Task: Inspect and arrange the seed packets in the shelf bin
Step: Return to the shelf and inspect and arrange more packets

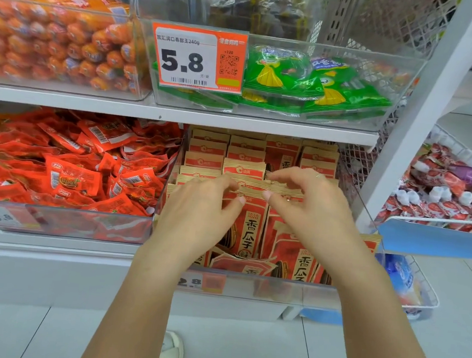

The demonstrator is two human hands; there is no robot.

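So both hands are in the clear shelf bin (351, 195) on the lower shelf, right over the seed packets (249, 226). These are tan and red paper packets with big dark characters down the front, standing upright in rows from the back of the bin to the front, and a few at the very front have slumped over at an angle against the front wall.

The left hand (197, 212) comes in from the lower left with its fingers curled, fingertips down on the top edges of the packets in the middle rows. Looks like thumb and forefinger are at one packet's top edge, but I can't tell whether it's actually pinching it or just touching. The right hand (309, 209) is just beside it, fingers also bent over the packet tops. There's a ring on one finger. Again, contact yes, real grip I can't tell. The two thumbs are near each other, not touching.

Around it: the bin to the left is heaped with loose red snack packs (66, 162). On the shelf above there's a bin of orange sausage packs (54, 43) and next to it one of green packets (310, 82) with a big orange price tag (197, 58) reading 5.8. Off to the right a white wire basket (446, 141) holds red and white pouches. A light shoe (172, 351) shows on the tiled floor between the forearms.
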